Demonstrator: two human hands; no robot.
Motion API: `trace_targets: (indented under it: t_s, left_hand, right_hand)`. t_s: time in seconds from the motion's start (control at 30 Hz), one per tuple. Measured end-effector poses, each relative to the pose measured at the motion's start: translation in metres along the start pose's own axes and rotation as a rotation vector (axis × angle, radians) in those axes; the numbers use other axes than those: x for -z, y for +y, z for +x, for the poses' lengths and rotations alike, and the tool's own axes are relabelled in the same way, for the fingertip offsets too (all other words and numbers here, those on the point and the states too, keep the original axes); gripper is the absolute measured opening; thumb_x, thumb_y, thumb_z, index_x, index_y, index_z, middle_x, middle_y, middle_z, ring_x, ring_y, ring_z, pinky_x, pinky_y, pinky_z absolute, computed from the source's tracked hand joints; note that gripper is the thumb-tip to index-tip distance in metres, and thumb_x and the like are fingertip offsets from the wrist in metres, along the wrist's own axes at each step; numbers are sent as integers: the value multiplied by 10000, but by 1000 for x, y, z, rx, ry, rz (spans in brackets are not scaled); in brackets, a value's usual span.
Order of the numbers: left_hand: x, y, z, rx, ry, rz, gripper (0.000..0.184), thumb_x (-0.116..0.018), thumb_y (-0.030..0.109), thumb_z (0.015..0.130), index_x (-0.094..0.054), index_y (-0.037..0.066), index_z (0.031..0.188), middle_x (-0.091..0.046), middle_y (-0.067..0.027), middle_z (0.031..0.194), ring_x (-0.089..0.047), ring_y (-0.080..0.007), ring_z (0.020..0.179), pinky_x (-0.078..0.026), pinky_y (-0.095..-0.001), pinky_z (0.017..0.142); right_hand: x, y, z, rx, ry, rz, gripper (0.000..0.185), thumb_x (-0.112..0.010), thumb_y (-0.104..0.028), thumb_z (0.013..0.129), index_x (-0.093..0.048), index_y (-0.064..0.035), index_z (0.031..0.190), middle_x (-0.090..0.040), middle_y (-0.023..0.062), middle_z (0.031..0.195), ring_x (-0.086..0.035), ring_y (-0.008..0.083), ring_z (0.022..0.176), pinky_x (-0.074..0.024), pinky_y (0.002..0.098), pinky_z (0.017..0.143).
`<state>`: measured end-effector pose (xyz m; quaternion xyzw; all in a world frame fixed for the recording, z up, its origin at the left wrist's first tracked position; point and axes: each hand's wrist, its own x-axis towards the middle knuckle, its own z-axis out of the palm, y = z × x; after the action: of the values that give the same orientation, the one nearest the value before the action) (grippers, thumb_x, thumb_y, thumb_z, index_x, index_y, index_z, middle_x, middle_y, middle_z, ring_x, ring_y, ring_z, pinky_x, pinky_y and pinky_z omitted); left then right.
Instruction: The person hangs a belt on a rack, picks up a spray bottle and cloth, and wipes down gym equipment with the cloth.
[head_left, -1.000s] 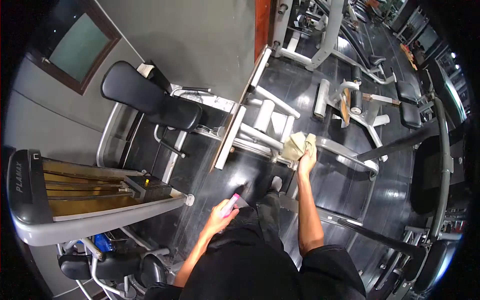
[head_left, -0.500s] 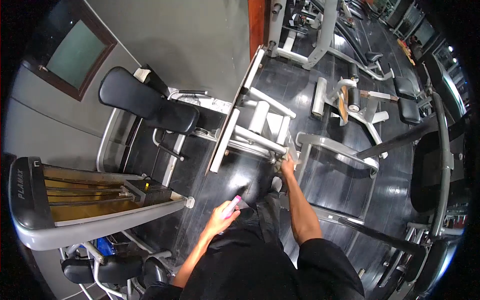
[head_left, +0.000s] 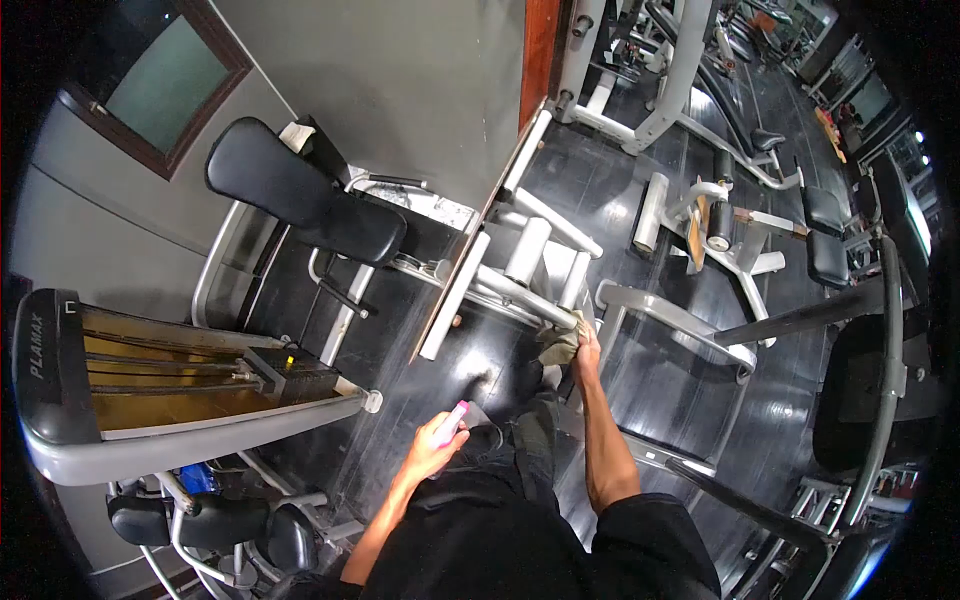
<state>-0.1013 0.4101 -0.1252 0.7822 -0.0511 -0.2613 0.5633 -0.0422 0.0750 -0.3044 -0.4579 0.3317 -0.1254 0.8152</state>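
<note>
My left hand (head_left: pixel 432 452) is closed around a small pink-and-white object (head_left: pixel 454 424) that looks like a bottle, held low in front of my body. Further forward, my right hand (head_left: pixel 588 356) grips an olive-grey cloth (head_left: pixel 560 346). The cloth is bunched at the near end of a white metal bar (head_left: pixel 535 303) on a gym machine and touches it. Part of the cloth is hidden by my fingers. A thick white roller-like tube (head_left: pixel 528 252) belongs to the same frame, just beyond the bar.
A machine with a black padded seat (head_left: pixel 355 225) stands left of the white frame. Nearer on the left is a weight stack tower (head_left: pixel 200 440). A grey curved floor frame (head_left: pixel 680 315) lies to my right, with more gym machines behind it. Black flooring (head_left: pixel 470 345) runs between them.
My right hand and the cloth have come slightly closer to me, and more of the cloth shows. My left hand has dropped a little with the pink-and-white object. The view has shifted slightly.
</note>
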Motion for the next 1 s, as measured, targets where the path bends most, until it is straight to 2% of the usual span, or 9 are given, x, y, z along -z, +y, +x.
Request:
trace_targets:
  t_s: [0.07,0.2,0.37,0.4,0.53,0.7,0.83,0.9,1.0]
  left_hand:
    - [-6,3,7,-12,3,7,170,-676,118,828,-593,47,959,-599,-28,710,-568,-82,620,-460,-252,571]
    - [-21,10,27,-116,17,19,163,-672,111,830,-593,44,956,-604,-28,736,-571,-78,618,-467,-246,569]
    - [-43,41,59,31,56,-263,174,-660,98,836,-592,24,978,-615,-18,786,-587,-76,632,-485,-245,580]
    - [-48,46,64,27,80,-269,174,-660,98,836,-592,24,978,-615,-18,786,-587,-76,632,-485,-245,580]
    - [-58,56,82,-26,165,-226,155,-651,100,846,-585,27,965,-615,-24,786,-587,-81,623,-486,-246,582]
    - [-69,66,92,55,265,-220,147,-651,114,850,-586,35,956,-614,-22,770,-589,-89,623,-486,-252,591]
    - [-80,72,99,54,362,-289,149,-655,123,848,-588,37,949,-615,-25,769,-593,-91,629,-486,-254,592]
    - [-84,72,103,56,402,-246,143,-653,115,848,-586,38,948,-614,-22,772,-593,-90,629,-486,-253,592]
    - [-93,72,106,80,446,-277,137,-650,106,850,-583,39,948,-611,-18,775,-592,-88,628,-488,-248,590]
  right_hand:
    - [10,-12,-4,192,61,-338,394,-396,-54,884,-489,-10,1265,-578,91,1170,-570,204,1030,-447,311,899]
    - [12,-58,-3,334,135,-261,355,-416,-106,896,-502,-8,1227,-576,96,1166,-561,205,1044,-426,312,909]
    - [-26,-87,42,289,129,-130,430,-461,-140,924,-401,9,1324,-524,138,1222,-498,240,1121,-351,324,973]
    - [-44,-98,43,341,79,-359,443,-460,-140,926,-379,16,1332,-513,125,1236,-495,239,1120,-356,319,968]
    - [-93,-77,70,150,-135,-446,505,-447,-166,931,-309,-6,1390,-443,164,1329,-442,278,1197,-320,336,1017]
    - [-157,-54,69,-34,36,-493,453,-404,-237,959,-342,-23,1354,-504,191,1265,-484,323,1160,-343,401,992]
    - [-118,9,138,-189,109,-605,426,-419,-252,955,-395,-30,1317,-544,154,1214,-545,301,1086,-424,414,926]
    - [-107,13,151,-506,-75,39,407,-444,-289,950,-438,-61,1287,-563,111,1184,-583,264,1027,-495,403,842]
    - [-109,8,144,-554,-98,73,389,-462,-318,951,-454,-105,1276,-586,73,1124,-607,235,961,-526,375,796]
